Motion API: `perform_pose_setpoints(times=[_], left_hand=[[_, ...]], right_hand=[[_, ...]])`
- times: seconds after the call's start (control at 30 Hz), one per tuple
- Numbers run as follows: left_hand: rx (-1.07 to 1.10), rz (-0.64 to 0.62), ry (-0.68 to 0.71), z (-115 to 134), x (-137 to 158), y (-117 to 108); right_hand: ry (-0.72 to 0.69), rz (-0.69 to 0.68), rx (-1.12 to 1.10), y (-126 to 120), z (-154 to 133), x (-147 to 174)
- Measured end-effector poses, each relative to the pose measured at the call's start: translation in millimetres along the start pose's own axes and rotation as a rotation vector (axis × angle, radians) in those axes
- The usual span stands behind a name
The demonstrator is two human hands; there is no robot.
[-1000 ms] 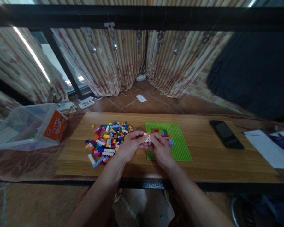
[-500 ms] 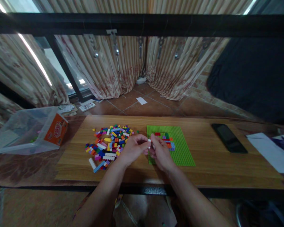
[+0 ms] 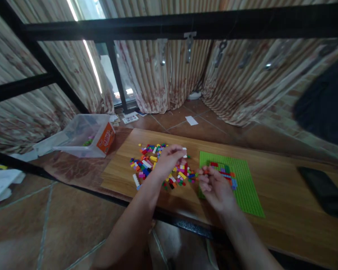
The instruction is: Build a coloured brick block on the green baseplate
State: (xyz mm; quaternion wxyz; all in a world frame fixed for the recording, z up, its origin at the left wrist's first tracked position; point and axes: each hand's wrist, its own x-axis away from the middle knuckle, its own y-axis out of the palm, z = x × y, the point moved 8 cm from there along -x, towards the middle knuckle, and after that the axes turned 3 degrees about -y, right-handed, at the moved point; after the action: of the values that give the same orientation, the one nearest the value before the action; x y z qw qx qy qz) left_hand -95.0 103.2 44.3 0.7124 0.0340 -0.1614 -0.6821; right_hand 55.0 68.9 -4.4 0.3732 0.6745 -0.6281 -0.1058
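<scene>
My left hand (image 3: 170, 160) is above the scattered pile of toy building bricks (image 3: 153, 159), its thumb and fingers pinched on a white toy brick (image 3: 184, 152). My right hand (image 3: 216, 184) hovers over the left part of the green baseplate (image 3: 249, 187), palm turned partly up and fingers curled together. Something small and reddish shows at its fingertips, too blurred to name. On the baseplate, red, green, orange and blue bricks form a built patch (image 3: 233, 182), partly hidden by my right hand.
A clear plastic bin (image 3: 81, 150) with an orange label stands left of the wooden board (image 3: 118, 165). At the right lies a black phone (image 3: 323, 191). A dark table edge (image 3: 186, 225) runs along the near side. Curtains and a black frame bar (image 3: 146, 28) are behind.
My hands, together on a white brick before, have come apart. The left holds a white brick over the pile; the right is by the baseplate's left side. The view has turned left and tilted.
</scene>
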Motion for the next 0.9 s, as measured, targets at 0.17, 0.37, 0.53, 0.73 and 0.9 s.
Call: perform_pose_setpoints(times=[0.17, 0.37, 0.53, 0.73, 0.9], left_hand=[[-0.007, 0.199, 0.059, 19, -6, -43], [-0.126, 0.177, 0.118, 17, -7, -38], [-0.173, 0.16, 0.138, 18, -7, -36], [-0.202, 0.155, 0.15, 18, -7, -35], [-0.236, 0.152, 0.12, 14, -8, -32]], right_hand=[[-0.062, 0.047, 0.037, -10, -2, -12], [-0.179, 0.176, 0.084, -13, -5, -30], [-0.273, 0.212, 0.173, -5, -2, -37], [-0.399, 0.097, 0.347, 14, 1, -34], [-0.425, 0.017, 0.337, 27, 1, -27]])
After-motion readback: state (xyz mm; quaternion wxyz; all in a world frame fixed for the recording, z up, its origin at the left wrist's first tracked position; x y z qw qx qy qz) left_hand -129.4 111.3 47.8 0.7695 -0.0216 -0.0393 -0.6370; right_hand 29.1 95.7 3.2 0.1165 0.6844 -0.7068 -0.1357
